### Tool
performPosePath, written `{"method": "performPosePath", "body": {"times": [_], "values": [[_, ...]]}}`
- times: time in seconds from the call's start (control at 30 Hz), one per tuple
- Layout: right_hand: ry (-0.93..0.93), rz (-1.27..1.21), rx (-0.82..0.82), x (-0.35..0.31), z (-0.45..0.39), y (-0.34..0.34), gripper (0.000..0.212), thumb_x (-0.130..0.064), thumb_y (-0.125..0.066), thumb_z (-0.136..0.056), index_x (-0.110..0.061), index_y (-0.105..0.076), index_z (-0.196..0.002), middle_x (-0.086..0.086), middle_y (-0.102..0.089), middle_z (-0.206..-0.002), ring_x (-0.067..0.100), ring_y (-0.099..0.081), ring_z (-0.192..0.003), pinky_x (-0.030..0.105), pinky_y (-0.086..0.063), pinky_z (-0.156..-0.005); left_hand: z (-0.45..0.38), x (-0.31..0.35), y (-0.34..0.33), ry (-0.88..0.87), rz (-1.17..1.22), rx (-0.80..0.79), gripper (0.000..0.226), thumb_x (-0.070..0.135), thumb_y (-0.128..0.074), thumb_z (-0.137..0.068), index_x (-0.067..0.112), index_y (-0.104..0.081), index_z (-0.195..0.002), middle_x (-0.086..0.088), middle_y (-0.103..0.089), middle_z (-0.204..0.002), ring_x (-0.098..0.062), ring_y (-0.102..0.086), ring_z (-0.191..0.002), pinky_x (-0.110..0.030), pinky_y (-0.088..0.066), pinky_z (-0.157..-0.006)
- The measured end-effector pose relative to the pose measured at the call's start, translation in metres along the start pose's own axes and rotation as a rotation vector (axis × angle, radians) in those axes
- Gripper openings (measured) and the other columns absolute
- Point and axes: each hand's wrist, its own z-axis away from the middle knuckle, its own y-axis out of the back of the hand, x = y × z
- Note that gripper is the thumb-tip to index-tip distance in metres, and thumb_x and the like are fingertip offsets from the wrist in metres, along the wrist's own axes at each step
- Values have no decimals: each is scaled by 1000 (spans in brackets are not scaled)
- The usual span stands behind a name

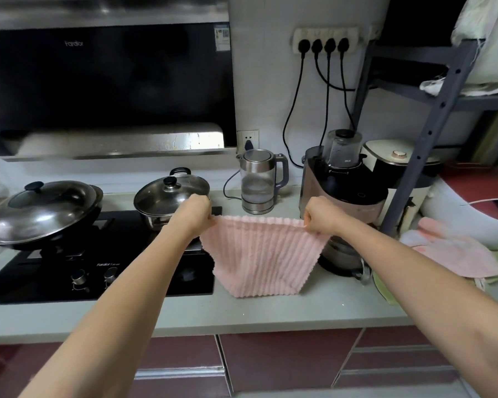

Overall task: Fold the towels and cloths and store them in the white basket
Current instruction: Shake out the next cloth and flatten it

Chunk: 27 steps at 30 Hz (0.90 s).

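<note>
At the far left a lidded wok (41, 209) sits on a black stove (98, 265), with a smaller lidded pot (171, 196) to its right. The left hand (194, 214) reaches forward over the stove's right edge, arm stretched out, its grip closed tight — fingers curled, pinching the top left corner of a pink ribbed cloth (260, 259). The cloth hangs stretched between both hands, its lower edge resting on the grey tabletop (270, 314). Behind it stands a glass kettle (260, 182). The right hand (321, 215) mirrors the left, arm extended, grip closed and pinching the top right corner. Beyond it is a blender (342, 179). At the right, a heap of pink cloths (454, 254) lies on the tabletop.
</note>
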Motion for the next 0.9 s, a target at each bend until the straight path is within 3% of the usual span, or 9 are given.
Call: {"method": "performPosePath", "body": {"times": [0.17, 0.23, 0.3, 0.4, 0.5, 0.6, 0.73, 0.8, 0.9], "values": [[-73, -80, 81, 10, -11, -3, 13, 6, -57, -73, 12, -64, -64, 27, -68, -78, 35, -66, -84, 39, -55, -74, -12, -1, -3, 48, 70, 57, 31, 5, -62, -73, 9, -43, -49, -7, -46, -52, -27, -40, -52, -27, -28, -45], [-104, -108, 93, 12, -13, -1, 11, 8, -63, -70, 5, -65, -60, 21, -70, -77, 29, -67, -82, 37, -56, -78, -15, 0, -6, 53, 84, 78, 31, 6, -62, -71, 9, -41, -49, -9, -45, -52, -27, -38, -53, -27, -25, -44], [-129, -126, 102, 12, -16, -1, 19, 10, -68, -69, -4, -60, -59, 18, -70, -78, 25, -66, -81, 34, -56, -74, -20, 0, -11, 35, 68, 86, 22, 6, -62, -72, 6, -45, -58, -15, -50, -60, -28, -42, -57, -29, -31, -49], [-126, -173, 120, 12, -28, -3, 26, 13, -67, -70, -6, -51, -78, 17, -64, -92, 24, -58, -81, 33, -50, -61, -31, -2, -20, -46, 95, 74, 14, 6, -62, -81, 7, -52, -90, -13, -60, -81, -34, -57, -73, -37, -47, -62], [-28, -120, 94, 10, -48, -7, 23, 11, -51, -80, 1, -57, -100, 14, -52, -101, 30, -54, -96, 30, -40, -69, -49, -6, -28, -77, 67, 58, 10, 3, -56, -83, 5, -65, -84, -16, -66, -89, -37, -62, -83, -36, -46, -65], [21, -159, 280, 10, -66, -14, 24, 14, -38, -83, 4, -58, -92, 6, -40, -95, 29, -51, -92, 27, -35, -72, -66, -7, -30, -22, 95, 123, 12, -6, -54, -80, 1, -63, -76, -17, -64, -87, -35, -60, -82, -35, -44, -65], [62, -144, 491, 10, -72, -16, 38, 18, -38, -78, -2, -60, -101, 14, -58, -92, 31, -56, -83, 34, -40, -68, -66, -10, -22, -102, 177, 299, 13, -4, -50, -81, 4, -60, -81, -12, -65, -76, -32, -58, -70, -34, -44, -58], [95, -123, 449, 13, -62, -23, 29, 15, -41, -79, -4, -60, -90, 16, -63, -84, 32, -59, -77, 36, -44, -65, -54, -14, -21, -153, 166, 249, 13, 4, -57, -81, 8, -65, -91, -9, -69, -81, -31, -62, -76, -36, -51, -64], [111, -78, 299, 19, -39, -46, 19, 4, -49, -79, -12, -54, -71, 15, -60, -68, 36, -56, -66, 41, -45, -58, -31, -15, -30, -198, 51, -29, 17, 22, -70, -81, 13, -73, -95, -4, -72, -88, -24, -63, -82, -28, -47, -68]]}}
